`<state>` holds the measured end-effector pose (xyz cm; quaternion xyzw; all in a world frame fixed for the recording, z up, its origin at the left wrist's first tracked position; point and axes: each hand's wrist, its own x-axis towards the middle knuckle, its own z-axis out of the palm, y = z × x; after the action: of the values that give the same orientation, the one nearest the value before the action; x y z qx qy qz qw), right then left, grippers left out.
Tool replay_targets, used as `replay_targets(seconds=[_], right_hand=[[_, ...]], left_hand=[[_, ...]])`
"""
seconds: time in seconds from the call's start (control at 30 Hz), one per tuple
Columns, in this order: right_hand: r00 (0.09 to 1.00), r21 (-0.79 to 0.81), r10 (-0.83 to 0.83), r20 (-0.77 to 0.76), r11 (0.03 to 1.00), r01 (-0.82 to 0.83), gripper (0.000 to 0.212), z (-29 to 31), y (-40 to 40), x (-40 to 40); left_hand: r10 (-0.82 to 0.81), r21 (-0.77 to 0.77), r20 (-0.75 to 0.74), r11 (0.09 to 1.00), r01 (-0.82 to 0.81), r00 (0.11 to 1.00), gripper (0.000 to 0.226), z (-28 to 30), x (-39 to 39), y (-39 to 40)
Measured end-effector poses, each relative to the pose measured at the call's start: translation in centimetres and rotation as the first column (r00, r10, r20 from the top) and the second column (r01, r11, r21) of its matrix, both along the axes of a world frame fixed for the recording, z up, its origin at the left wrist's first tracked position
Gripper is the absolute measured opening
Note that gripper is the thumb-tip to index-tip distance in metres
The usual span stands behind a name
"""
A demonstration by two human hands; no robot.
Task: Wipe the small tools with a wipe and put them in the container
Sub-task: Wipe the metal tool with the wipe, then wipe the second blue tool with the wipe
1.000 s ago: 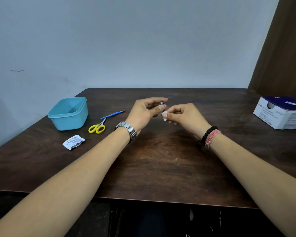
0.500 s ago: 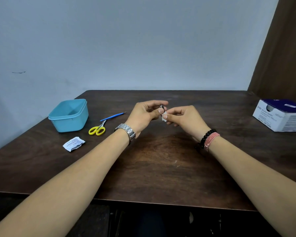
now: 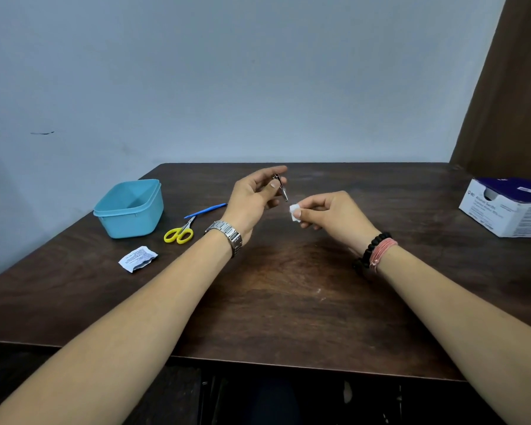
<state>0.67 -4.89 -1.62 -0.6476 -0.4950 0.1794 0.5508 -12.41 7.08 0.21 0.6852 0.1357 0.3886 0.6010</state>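
Observation:
My left hand [image 3: 255, 197] holds a small metal nail clipper [image 3: 281, 186] between thumb and fingers above the middle of the table. A short gap to the right, my right hand [image 3: 331, 216] pinches a small folded white wipe [image 3: 294, 212]. The clipper and the wipe are apart. An open light-blue plastic container [image 3: 129, 208] stands at the left of the table, with nothing visible inside. Next to it lie yellow-handled scissors [image 3: 180, 233] and a thin blue stick tool [image 3: 205, 210].
A torn white wipe sachet [image 3: 137, 258] lies in front of the container. A white and dark-blue box of swabs [image 3: 512, 207] sits at the table's right edge. The dark wooden table [image 3: 276, 302] meets a pale wall at the back and left.
My hands were together with the wipe rubbing the clipper; now they have separated. The left hand has lifted the clipper up and left, and the right has drawn back with the wipe.

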Motion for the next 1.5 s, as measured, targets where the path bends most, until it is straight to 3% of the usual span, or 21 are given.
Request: replay_targets(seconds=[0.17,0.27,0.4,0.5,0.63,0.73,0.97,1.1,1.23,1.3,1.43,1.5], right_hand=[[1.0,0.046,-0.012,0.029,0.999,0.011,0.017,0.3,-0.4,0.0],[0.999,0.046,-0.002,0.035,0.999,0.0,0.012,0.4,-0.5,-0.2],[0.998,0.044,0.003,0.058,0.999,-0.006,0.003,0.5,-0.3,-0.7],[0.995,0.037,-0.004,0.095,0.999,0.001,0.003,0.5,-0.3,-0.9],[0.994,0.023,-0.001,0.111,1.0,-0.002,0.006,0.7,-0.4,-1.1],[0.991,0.012,-0.034,0.128,0.999,0.032,0.009,0.5,-0.5,-0.9],[0.969,0.108,-0.139,0.202,0.987,0.119,0.013,1.1,-0.9,-1.0],[0.977,0.135,-0.106,0.187,0.987,0.081,0.014,0.9,-0.8,-1.0],[0.981,0.093,-0.062,0.186,0.995,0.046,0.007,0.8,-0.5,-1.1],[0.984,0.083,-0.041,0.171,0.996,0.027,0.006,0.8,-0.6,-1.1],[0.987,0.054,-0.028,0.158,0.998,0.02,0.008,0.7,-0.7,-1.1],[0.986,0.046,-0.031,0.161,0.999,0.024,0.009,0.7,-0.6,-1.1]], left_hand=[[0.212,0.188,0.005,0.96,-0.209,0.977,0.022,2.1,-1.9,0.9],[0.371,0.273,0.0,0.894,-0.356,0.929,0.018,3.8,-4.5,3.0],[0.669,0.551,-0.124,0.66,-0.51,0.732,0.017,5.5,-10.3,7.4],[0.808,0.724,-0.273,0.53,-0.443,0.522,0.013,6.3,-14.1,10.5],[0.806,0.776,-0.517,0.583,-0.24,0.287,0.011,6.0,-15.8,12.9],[0.801,0.808,-0.568,0.586,-0.057,0.19,0.012,5.3,-15.6,13.4],[0.798,0.809,-0.581,0.588,0.008,0.158,0.016,5.8,-15.0,13.2],[0.847,0.871,-0.441,0.484,-0.087,0.297,0.015,6.3,-14.2,11.5],[0.79,0.878,-0.443,0.478,0.027,0.423,0.012,5.5,-12.6,8.2],[0.78,0.866,-0.492,0.484,0.125,0.386,0.016,4.5,-11.7,7.1],[0.833,0.832,-0.532,0.483,0.274,0.148,0.044,2.3,-10.3,6.7],[0.848,0.837,-0.518,0.476,0.271,0.11,0.047,1.6,-9.9,6.9]])
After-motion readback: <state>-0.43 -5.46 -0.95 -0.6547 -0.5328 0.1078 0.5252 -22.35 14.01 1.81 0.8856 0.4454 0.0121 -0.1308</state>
